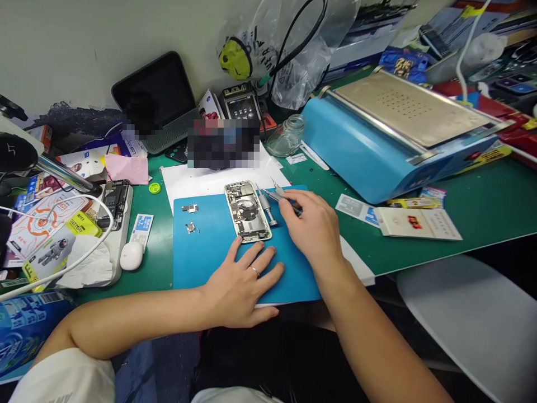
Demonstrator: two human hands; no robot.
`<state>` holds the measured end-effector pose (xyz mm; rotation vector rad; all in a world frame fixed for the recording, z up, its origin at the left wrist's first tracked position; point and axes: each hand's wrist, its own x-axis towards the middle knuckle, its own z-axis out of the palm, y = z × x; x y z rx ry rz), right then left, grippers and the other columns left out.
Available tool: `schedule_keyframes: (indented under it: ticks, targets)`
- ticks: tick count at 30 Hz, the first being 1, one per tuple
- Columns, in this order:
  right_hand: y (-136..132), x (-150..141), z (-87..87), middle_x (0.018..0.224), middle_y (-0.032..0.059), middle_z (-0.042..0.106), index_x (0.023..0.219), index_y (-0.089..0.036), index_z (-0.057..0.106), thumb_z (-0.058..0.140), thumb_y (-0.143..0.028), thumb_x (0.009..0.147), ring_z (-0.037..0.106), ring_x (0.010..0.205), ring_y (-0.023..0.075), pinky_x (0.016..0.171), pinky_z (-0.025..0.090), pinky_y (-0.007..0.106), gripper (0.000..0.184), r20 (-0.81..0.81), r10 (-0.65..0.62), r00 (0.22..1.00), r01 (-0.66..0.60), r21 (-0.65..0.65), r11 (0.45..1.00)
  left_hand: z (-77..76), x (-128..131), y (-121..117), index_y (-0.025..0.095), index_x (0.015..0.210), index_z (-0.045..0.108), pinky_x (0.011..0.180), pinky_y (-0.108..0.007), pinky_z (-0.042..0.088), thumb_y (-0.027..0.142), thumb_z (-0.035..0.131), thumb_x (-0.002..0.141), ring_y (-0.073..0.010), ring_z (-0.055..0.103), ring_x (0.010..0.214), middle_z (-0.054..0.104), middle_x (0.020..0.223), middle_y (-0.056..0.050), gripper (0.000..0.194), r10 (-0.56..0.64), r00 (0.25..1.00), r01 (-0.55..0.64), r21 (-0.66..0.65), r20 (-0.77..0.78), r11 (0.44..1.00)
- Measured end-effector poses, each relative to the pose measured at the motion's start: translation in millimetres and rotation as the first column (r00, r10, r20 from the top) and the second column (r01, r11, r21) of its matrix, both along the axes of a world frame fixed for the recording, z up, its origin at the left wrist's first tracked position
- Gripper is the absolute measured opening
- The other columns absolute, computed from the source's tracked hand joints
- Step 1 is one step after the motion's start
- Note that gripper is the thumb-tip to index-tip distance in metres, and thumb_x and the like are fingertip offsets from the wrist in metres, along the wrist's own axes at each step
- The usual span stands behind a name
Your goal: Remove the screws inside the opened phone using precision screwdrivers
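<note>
An opened phone [246, 210] with its insides showing lies on a blue mat [210, 252]. My left hand [241, 282] rests flat on the mat just below the phone, fingers spread, one fingertip near the phone's lower edge. My right hand [312, 224] is to the right of the phone with its fingers closed around a thin metal tool [280, 193]. A silver screwdriver [267, 207] lies on the mat beside the phone. Two small loose parts [190, 217] sit on the mat's left side.
A blue heating machine [390, 129] stands at the back right, a glass jar [287, 136] and a dark tablet [155, 101] behind. Boxes, a second opened phone [114, 201] and a white earbud case [131, 255] crowd the left. Cards [403, 218] lie right.
</note>
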<state>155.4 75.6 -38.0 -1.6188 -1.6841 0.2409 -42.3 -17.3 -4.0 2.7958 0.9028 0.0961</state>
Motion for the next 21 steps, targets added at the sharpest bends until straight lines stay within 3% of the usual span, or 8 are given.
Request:
schedule_keyframes:
  ticks: [4, 8, 14, 21]
  targets:
    - [-0.7, 0.5, 2.7, 0.101, 0.0123, 0.077, 0.104, -0.021, 0.07, 0.049, -0.038, 0.095, 0.069, 0.096, 0.0315, 0.085, 0.053, 0.046, 0.029, -0.022, -0.048, 0.999, 0.047, -0.045, 0.998, -0.1, -0.2, -0.1, 0.014, 0.151, 0.041, 0.121, -0.067, 0.018, 0.061, 0.05, 0.097, -0.0384, 0.034, 0.146, 0.038, 0.159, -0.019, 0.073, 0.0, 1.0, 0.0, -0.001, 0.001, 1.0]
    - [-0.8, 0.7, 4.5, 0.099, 0.011, 0.078, 0.107, -0.022, 0.065, 0.048, -0.038, 0.096, 0.071, 0.096, 0.0306, 0.082, 0.054, 0.044, 0.026, -0.129, -0.017, 0.991, 0.006, -0.085, 0.996, -0.4, -0.3, 0.0, 0.014, 0.15, 0.042, 0.121, -0.067, 0.018, 0.061, 0.051, 0.096, -0.0384, 0.035, 0.146, 0.038, 0.159, -0.019, 0.073, -0.001, 1.0, 0.001, -0.001, 0.008, 1.0]
    - [1.0, 2.3, 1.6, 0.095, 0.0077, 0.079, 0.11, -0.024, 0.061, 0.048, -0.044, 0.097, 0.071, 0.072, 0.0233, 0.07, 0.055, 0.04, 0.027, -0.267, -0.038, 0.963, -0.002, -0.148, 0.989, -1.2, -0.5, -0.1, 0.014, 0.15, 0.042, 0.12, -0.067, 0.019, 0.061, 0.05, 0.097, -0.0386, 0.035, 0.146, 0.038, 0.159, -0.019, 0.072, -0.003, 1.0, 0.003, 0.002, 0.008, 1.0]
    - [-1.4, 1.1, 3.1, 0.088, 0.0014, 0.071, 0.123, -0.026, 0.052, 0.044, -0.045, 0.101, 0.064, 0.057, 0.0135, 0.055, 0.05, 0.029, 0.03, -0.448, 0.001, 0.894, -0.006, -0.011, 1.0, -0.1, -0.2, 0.0, 0.014, 0.151, 0.042, 0.121, -0.067, 0.018, 0.061, 0.051, 0.096, -0.0391, 0.035, 0.146, 0.038, 0.159, -0.019, 0.072, 0.002, 1.0, -0.002, 0.001, 0.01, 1.0]
